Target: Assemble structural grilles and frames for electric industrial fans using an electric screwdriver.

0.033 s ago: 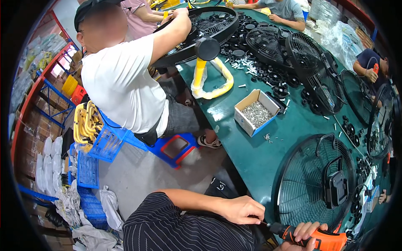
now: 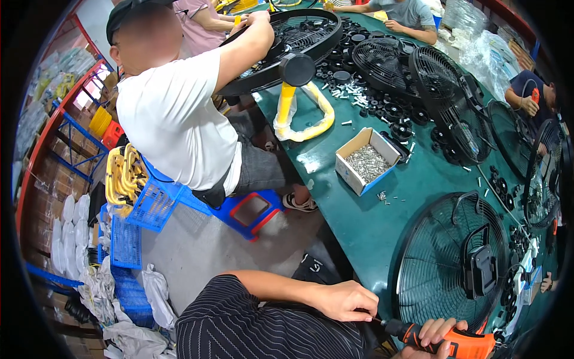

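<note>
- At the bottom of the frame, right of centre, the person's left hand (image 2: 347, 301) sits with its fingers pinched together at the tip of an orange and black power screwdriver (image 2: 451, 342); what, if anything, lies between the fingertips is too small to tell.
- The right hand (image 2: 439, 335) is in the lower right corner, its fingers wrapped tight around the screwdriver's orange body, with the tool's dark nose pointing left toward the left hand.
- Just above both hands, in the lower right of the frame, a round black wire fan guard (image 2: 448, 263) lies flat on the dark green table (image 2: 359, 221), with a black plastic housing (image 2: 481, 269) at its hub.
- Near the middle of the frame an open cardboard box of small silver screws (image 2: 366, 161) stands on the table, well apart from the hands, with a few loose screws beside it.
- In the upper left a seated person in a white T-shirt (image 2: 170, 119) reaches into another black fan guard (image 2: 293, 42) at the top centre, which stands on a yellow tubular stand (image 2: 299, 113).
- More black fan guards (image 2: 418, 69) and small black parts crowd the upper right of the table.
- At the left, a blue plastic basket (image 2: 152, 203) holds yellow tube pieces.
</note>
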{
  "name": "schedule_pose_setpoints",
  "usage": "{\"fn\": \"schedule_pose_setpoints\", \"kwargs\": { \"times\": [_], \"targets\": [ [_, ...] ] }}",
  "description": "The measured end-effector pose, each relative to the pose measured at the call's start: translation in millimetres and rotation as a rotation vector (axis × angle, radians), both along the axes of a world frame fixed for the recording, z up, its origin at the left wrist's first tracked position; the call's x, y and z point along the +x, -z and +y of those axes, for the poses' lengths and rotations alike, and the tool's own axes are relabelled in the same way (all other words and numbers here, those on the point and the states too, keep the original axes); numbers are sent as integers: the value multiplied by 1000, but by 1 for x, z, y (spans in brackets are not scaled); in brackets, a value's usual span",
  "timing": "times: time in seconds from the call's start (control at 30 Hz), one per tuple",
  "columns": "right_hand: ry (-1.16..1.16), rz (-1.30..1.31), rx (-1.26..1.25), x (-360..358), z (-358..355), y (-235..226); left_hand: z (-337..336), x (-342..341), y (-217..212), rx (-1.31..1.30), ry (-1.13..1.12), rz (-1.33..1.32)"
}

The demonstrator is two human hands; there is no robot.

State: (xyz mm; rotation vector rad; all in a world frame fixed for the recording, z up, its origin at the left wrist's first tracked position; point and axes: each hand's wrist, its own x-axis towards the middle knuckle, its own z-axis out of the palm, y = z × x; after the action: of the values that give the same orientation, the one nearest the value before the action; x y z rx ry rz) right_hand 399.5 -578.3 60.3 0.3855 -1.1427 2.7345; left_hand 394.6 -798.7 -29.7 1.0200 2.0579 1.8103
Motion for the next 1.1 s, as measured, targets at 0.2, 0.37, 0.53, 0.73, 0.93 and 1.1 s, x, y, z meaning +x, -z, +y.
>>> {"fn": "schedule_pose_setpoints", "kwargs": {
  "times": [0.2,0.37,0.53,0.73,0.93,1.1],
  "targets": [
    [-15,-20,11,2,3,4,-1,-1,-1,15,-7,-15],
    [78,53,89,-1,-1,7,-1,-12,5,-14,-58,53],
    [-26,155,86,-8,-6,-2,-1,-13,3,-43,-191,147],
    [-197,452,111,-25,9,12,-5,-22,-2,-21,-384,278],
    [-234,563,298,-37,-3,-5,-3,-32,-4,-31,-519,345],
    [118,430,403,-19,-24,-14,2,-38,8,-187,-563,446]
  ]
}}
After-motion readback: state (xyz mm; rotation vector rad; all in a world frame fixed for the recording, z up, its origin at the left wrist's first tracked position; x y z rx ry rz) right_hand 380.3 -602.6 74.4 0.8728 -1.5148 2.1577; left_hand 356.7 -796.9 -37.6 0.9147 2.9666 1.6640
